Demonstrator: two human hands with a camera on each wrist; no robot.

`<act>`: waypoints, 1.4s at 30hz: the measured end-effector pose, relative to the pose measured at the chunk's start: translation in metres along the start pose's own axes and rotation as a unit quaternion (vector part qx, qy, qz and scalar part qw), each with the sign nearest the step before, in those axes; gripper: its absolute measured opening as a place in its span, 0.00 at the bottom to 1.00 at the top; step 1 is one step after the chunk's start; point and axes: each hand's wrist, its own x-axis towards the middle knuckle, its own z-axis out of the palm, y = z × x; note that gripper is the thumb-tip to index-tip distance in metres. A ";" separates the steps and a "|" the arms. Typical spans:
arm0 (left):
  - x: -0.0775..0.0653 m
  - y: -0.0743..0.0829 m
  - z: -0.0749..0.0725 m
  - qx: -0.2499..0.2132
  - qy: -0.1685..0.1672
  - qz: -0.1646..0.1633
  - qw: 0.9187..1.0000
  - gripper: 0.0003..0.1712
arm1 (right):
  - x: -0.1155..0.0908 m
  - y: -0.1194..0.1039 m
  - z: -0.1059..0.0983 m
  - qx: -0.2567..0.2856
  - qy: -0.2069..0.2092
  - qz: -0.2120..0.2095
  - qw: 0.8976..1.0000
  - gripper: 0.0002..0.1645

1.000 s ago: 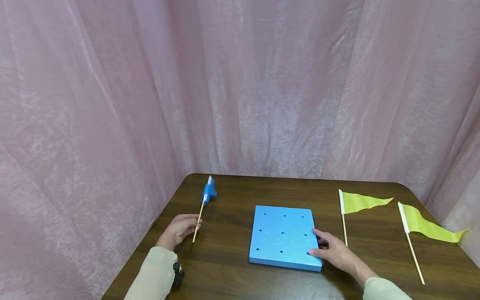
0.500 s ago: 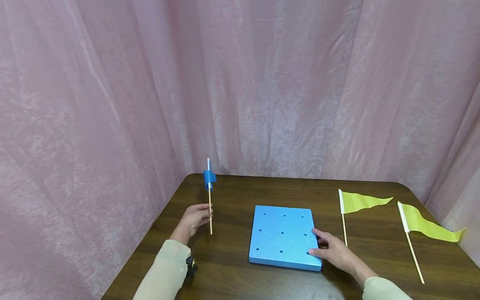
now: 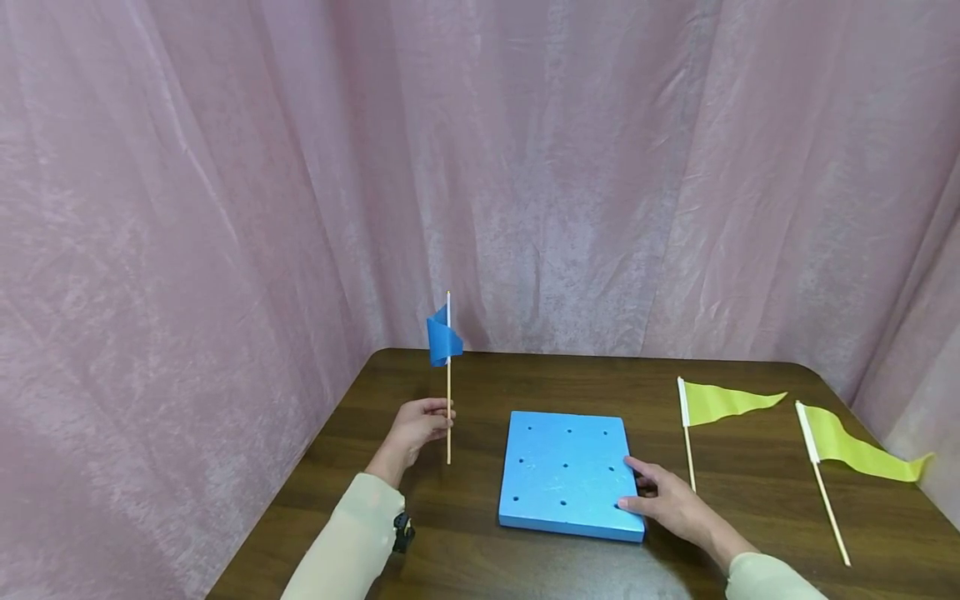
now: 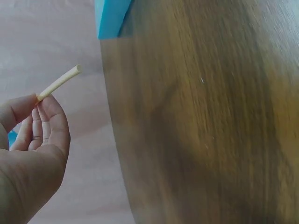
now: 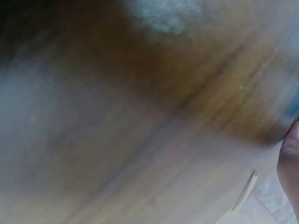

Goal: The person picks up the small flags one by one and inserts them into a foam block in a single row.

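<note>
My left hand pinches the thin wooden stick of a blue flag, held upright to the left of the board. Its cloth looks partly curled around the pole. In the left wrist view, the lower end of the stick pokes out past the thumb and fingertips. A thick blue board with several small holes lies flat on the table; all the holes that show have nothing in them. My right hand holds the board's right edge, thumb and index finger on top. Only part of that hand shows in the right wrist view.
Two yellow pennant flags, one nearer the board and one farther right, lie on the dark wooden table. The nearer one's stick passes behind my right hand. Pink curtains hang behind and beside the table.
My left hand has moved right and away from me, toward the board, bringing the blue flag from a tilt to upright. The right hand and board have stayed put.
</note>
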 end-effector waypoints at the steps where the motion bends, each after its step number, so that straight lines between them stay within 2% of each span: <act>1: 0.000 0.001 0.003 -0.003 -0.002 0.003 1.000 0.17 | 0.000 0.000 0.000 0.000 0.000 0.000 1.000 0.51; 11: -0.003 0.009 0.023 0.008 -0.001 0.044 0.999 0.16 | -0.002 -0.002 -0.002 0.003 -0.006 -0.009 1.000 0.49; 22: -0.007 0.012 0.039 0.011 -0.005 0.062 0.998 0.16 | -0.001 -0.002 -0.001 -0.001 -0.002 -0.009 1.000 0.50; 34: -0.018 0.018 0.055 0.010 -0.018 0.044 0.999 0.15 | -0.001 -0.001 -0.001 -0.001 -0.003 -0.004 1.000 0.50; 42: -0.022 0.015 0.064 0.010 -0.030 0.043 0.999 0.16 | 0.000 0.000 -0.002 -0.008 -0.004 -0.007 1.000 0.51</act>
